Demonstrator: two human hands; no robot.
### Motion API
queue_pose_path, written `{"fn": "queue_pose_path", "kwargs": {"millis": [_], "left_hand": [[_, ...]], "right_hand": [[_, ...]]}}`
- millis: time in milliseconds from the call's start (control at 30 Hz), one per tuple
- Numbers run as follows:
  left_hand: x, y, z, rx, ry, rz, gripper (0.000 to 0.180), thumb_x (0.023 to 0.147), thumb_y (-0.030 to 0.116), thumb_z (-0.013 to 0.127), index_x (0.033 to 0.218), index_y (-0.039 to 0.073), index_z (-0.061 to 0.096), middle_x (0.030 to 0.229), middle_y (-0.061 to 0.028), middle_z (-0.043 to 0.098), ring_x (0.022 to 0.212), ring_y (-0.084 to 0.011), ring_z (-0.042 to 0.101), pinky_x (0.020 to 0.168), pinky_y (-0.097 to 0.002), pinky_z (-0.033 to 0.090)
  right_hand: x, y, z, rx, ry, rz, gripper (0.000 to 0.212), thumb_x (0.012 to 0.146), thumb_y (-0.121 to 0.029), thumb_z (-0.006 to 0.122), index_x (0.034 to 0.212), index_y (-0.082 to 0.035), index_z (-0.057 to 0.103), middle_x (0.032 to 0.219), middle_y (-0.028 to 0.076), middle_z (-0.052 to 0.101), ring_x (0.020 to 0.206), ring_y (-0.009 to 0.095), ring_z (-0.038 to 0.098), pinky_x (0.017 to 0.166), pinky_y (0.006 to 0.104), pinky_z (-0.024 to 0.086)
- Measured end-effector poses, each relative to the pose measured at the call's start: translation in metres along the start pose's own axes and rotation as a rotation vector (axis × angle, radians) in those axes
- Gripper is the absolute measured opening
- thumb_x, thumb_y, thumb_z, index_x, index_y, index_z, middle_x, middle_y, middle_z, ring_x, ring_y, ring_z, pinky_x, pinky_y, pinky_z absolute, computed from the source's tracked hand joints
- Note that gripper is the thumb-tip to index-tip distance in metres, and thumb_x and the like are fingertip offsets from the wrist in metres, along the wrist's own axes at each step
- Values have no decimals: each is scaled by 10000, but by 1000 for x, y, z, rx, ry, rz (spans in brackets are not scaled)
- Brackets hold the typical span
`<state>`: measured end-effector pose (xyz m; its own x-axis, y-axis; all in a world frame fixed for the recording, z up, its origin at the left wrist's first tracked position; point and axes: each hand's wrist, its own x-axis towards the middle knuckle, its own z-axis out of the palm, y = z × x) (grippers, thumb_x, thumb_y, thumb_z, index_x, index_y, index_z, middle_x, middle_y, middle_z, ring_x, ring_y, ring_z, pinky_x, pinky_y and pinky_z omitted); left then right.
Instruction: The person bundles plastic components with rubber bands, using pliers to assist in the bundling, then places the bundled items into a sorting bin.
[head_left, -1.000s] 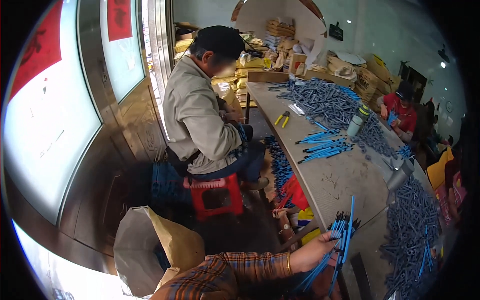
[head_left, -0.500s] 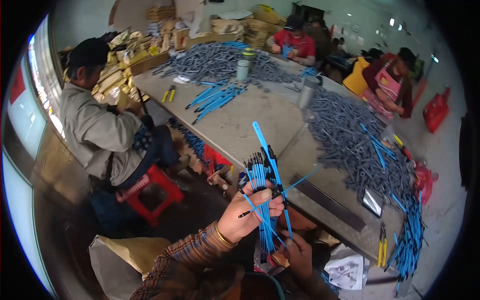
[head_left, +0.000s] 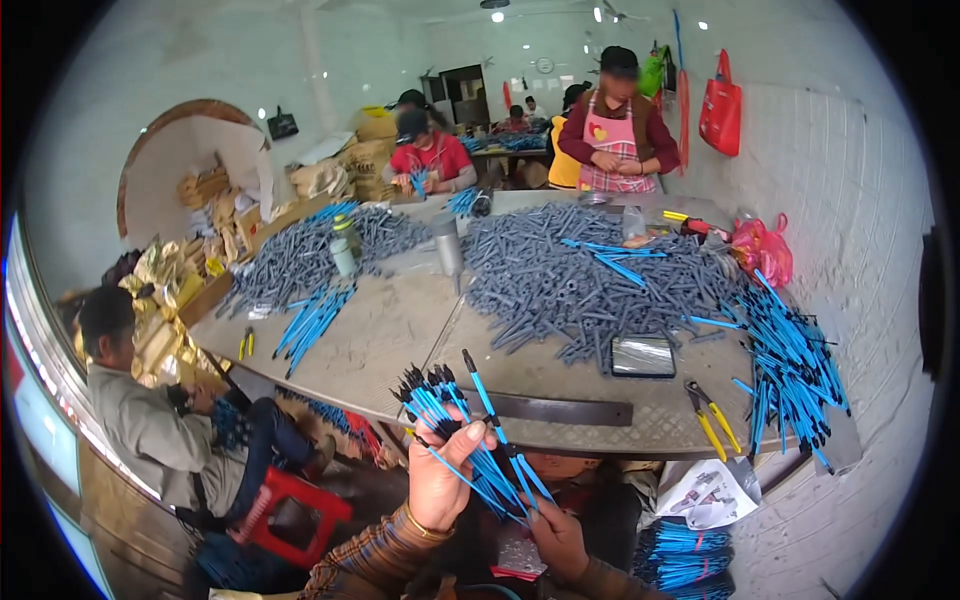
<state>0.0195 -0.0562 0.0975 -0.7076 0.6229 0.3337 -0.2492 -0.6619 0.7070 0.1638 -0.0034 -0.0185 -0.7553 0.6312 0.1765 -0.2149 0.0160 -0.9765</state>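
Note:
Just off the table's near edge, my left hand is closed around a bundle of thin blue rods with black tips, its thumb pressed across them. One longer blue rod with black fittings leans up and away on the bundle's right side. Lower down, my right hand has its fingers closed on the bottom end of that rod, close to the bundle's lower ends. The exact finger contact there is partly hidden.
Heaps of grey plastic pieces cover the table. More blue rods lie at right, beside yellow-handled pliers and a phone-like device. A dark metal bar lies along the near edge. Co-workers sit left and stand across.
The view has swung up and to the right. The long rod now slants left at its top, and the loose rod that stuck out crosswise no longer shows. Both hands keep hold.

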Motion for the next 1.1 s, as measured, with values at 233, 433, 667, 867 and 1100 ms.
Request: {"fn": "queue_pose_path", "kwargs": {"millis": [233,433,667,867,1100], "left_hand": [[16,-37,12,106,10,-68,77,844,74,571,907,79,527,658,-39,544,585,-147,523,550,-255,421],[27,-48,19,94,31,-142,53,865,97,552,909,75,533,609,-14,501,526,-114,456,510,-234,378],[31,-1,-3,138,-306,-471,61,847,54,558,905,58,540,801,-106,628,775,-203,611,719,-316,477],[24,31,-36,230,-526,-562,62,828,43,576,887,43,561,861,-152,642,909,-245,612,825,-375,465],[28,44,-113,410,-724,-708,144,823,37,575,963,1,576,844,-162,641,899,-259,612,839,-381,459]], "right_hand": [[6,8,-29,-56,19,-75,323,882,-78,476,1199,-18,493,846,7,558,658,50,493,603,187,411],[11,35,-48,35,211,6,365,846,-123,557,1188,-17,489,1027,83,584,882,124,556,777,253,445],[21,-2,-56,-565,-56,-139,404,809,-160,593,1171,-21,479,901,137,617,781,198,618,664,283,482],[22,-80,-68,-515,-443,-39,404,815,-260,586,1135,-22,515,968,172,576,878,273,584,774,310,453],[100,-89,-33,-398,-442,-313,622,755,-353,610,1222,16,427,1215,189,466,1034,293,510,864,342,400]]}}
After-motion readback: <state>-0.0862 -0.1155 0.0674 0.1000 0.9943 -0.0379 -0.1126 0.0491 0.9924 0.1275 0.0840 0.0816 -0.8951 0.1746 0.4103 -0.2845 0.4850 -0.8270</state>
